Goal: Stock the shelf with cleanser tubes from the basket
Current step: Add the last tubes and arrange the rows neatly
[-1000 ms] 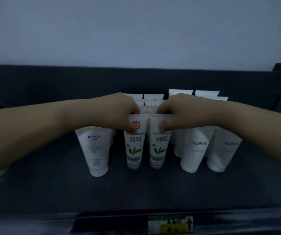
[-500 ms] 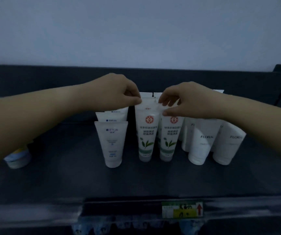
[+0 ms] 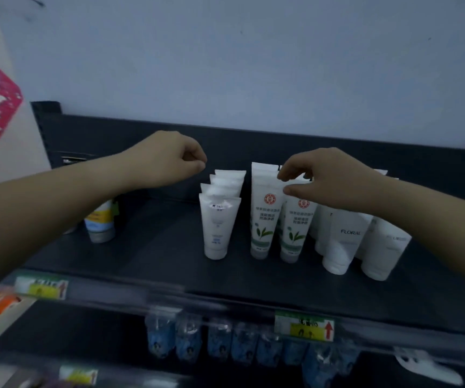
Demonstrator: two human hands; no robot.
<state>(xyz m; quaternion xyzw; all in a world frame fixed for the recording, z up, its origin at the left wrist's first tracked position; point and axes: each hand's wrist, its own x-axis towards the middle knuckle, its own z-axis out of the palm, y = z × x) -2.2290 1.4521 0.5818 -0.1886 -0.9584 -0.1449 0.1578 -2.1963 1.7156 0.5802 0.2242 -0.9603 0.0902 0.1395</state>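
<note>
We find the leaf tubes point(image 3: 265, 219) standing cap-down on the shelf point(image 3: 141, 264), two abreast with more behind, between the plain tubes point(image 3: 218, 225) and the FLORAL tubes point(image 3: 343, 236); the basket is out of view. Our left hand point(image 3: 169, 161) hovers up and left of the plain tubes, fingers curled in, thumb tip at the forefinger, empty; our right hand point(image 3: 326, 180) arches over the leaf rows, thumb lying across the crimp of the front right one, fingertips at the crimps behind; whether it pinches or only touches, we cannot tell. We judge these tubes light, soft-walled and smooth, so a squeeze at the belly would dent them and they might slip; balanced on narrow caps, one nudge could topple a row. The stiff flat crimp on top looks the best hold, pinched between thumb and forefinger.
</note>
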